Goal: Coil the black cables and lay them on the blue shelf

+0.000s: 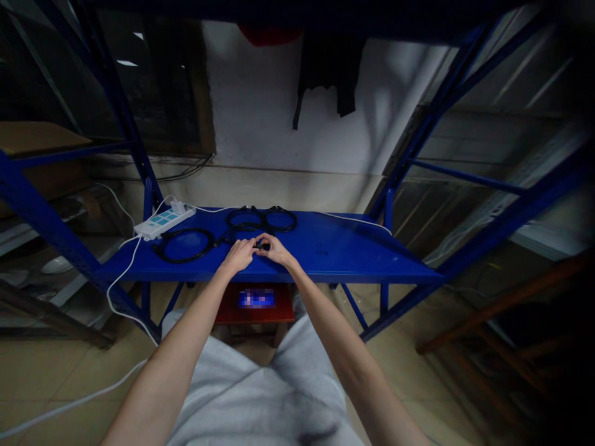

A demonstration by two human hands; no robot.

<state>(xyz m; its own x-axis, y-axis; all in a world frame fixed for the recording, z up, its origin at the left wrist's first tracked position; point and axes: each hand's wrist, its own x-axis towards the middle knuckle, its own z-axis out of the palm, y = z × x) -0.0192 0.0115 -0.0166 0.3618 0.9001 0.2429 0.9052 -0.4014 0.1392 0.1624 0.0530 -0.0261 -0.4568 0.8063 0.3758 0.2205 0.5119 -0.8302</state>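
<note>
My left hand (242, 254) and my right hand (273, 249) meet over the front middle of a blue shelf (344, 248). Between them is the black end of a cable (263, 246), apparently a plug. My right thumb and fingers pinch it, and my left fingers close on its other side. A coiled black cable (188, 259) lies to the left of my hands. Behind them two more black coils sit side by side, a left coil (230, 217) and a right coil (295, 218). Fingers hide part of the held end.
A white power strip (153, 230) with a plugged-in adapter (177, 207) stands on the shelf's left end; its white cord (111, 291) hangs to the floor. Blue rack posts rise on both sides. Beneath the shelf is a red-brown stool (227, 313) bearing a lit screen (257, 298).
</note>
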